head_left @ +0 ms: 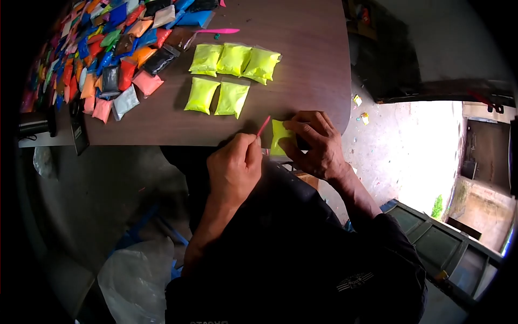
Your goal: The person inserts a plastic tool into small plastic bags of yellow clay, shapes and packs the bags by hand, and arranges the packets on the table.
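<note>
My left hand [236, 167] is closed in a pinch on a thin pink stick [264, 126] at the table's front edge. Just right of it, my right hand [315, 141] has its fingertips on a neon yellow packet [279, 137], which lies at the edge with its right part covered by the fingers. Farther back on the table, several similar yellow packets [233, 59] lie flat in two rows.
A large heap of colourful packets [110, 75] covers the table's left side. Near the back lies a pink tool [224, 31]. The brown table [318, 65] ends at front and right. Below left hangs a clear plastic bag [137, 281].
</note>
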A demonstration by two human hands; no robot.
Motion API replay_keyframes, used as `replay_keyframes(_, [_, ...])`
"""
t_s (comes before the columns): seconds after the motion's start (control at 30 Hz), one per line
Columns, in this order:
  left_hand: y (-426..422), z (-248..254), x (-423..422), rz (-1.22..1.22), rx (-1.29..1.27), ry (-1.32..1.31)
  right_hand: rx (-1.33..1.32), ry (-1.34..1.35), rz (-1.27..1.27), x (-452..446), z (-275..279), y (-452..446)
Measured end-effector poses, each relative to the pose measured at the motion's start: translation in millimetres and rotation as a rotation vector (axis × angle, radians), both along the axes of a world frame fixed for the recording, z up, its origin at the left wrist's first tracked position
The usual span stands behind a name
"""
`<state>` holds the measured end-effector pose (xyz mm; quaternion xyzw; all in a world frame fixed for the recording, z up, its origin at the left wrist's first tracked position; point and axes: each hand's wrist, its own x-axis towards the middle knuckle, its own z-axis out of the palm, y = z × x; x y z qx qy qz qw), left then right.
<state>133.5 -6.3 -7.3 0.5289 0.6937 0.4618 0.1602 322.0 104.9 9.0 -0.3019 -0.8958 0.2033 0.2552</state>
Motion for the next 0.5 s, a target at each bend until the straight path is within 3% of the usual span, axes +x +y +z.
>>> replay_keyframes(0.13, [-4.5,-1.3,13.6,-0.104,0.06,-0.056,0.038,0.032,-0.014,-2.6,-7.0,1.0])
replay_keyframes(0.3, [-0.2,-5.7,4.6,-0.019,0.005,0.098,0.108,0.063,-0.034,-2.2,-12.8,1.5])
replay_keyframes(0.5, [-2.9,9.0,4.7,-0.049,0.027,0.023,0.094,0.08,-0.083,-4.6,-16.2,0.1])
